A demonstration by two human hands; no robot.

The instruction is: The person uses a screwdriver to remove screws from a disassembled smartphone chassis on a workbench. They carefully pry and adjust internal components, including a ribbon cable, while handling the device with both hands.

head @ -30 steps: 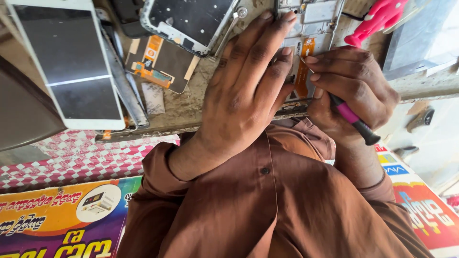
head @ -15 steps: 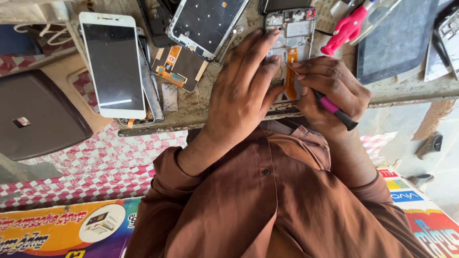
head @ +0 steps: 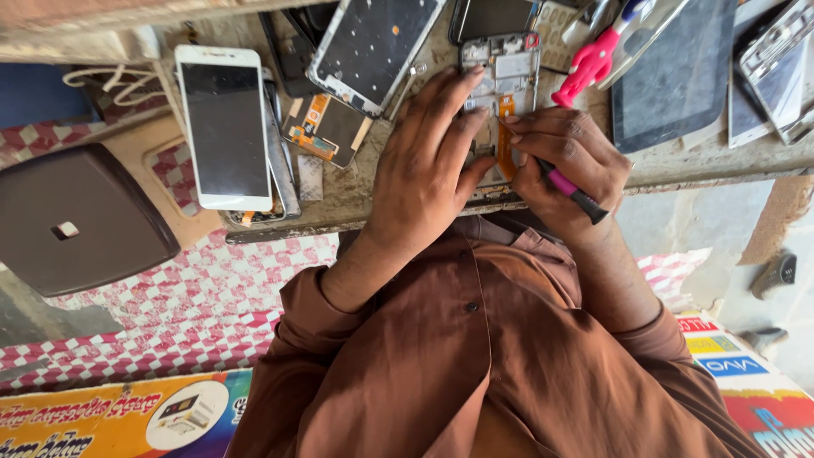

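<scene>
The left hand (head: 424,170) lies flat, fingers spread and open, pressing down on an opened phone frame (head: 502,93) that rests on the worn tabletop (head: 356,191); its fingertips cover the frame's left edge and lower part, so this grip holds nothing, it only pins the frame in place. Just beside it, the right hand (head: 566,165) is closed around a small screwdriver (head: 572,193) with a pink and black handle, the tip end pointing toward an orange flex strip (head: 506,136) inside the frame, between the two hands. Whether the tip touches the strip cannot be told.

Beyond the right hand's grip lies a pink tool (head: 589,64), and farther out to that side a dark tablet screen (head: 674,76). On the far side of the left hand from the screwdriver sit a dark display panel in a pale frame (head: 373,47), a loose part with orange ribbon (head: 326,127), and, well apart, a white phone (head: 225,127) lying face up. Both brown sleeves (head: 475,356) fill the space below the hands.
</scene>
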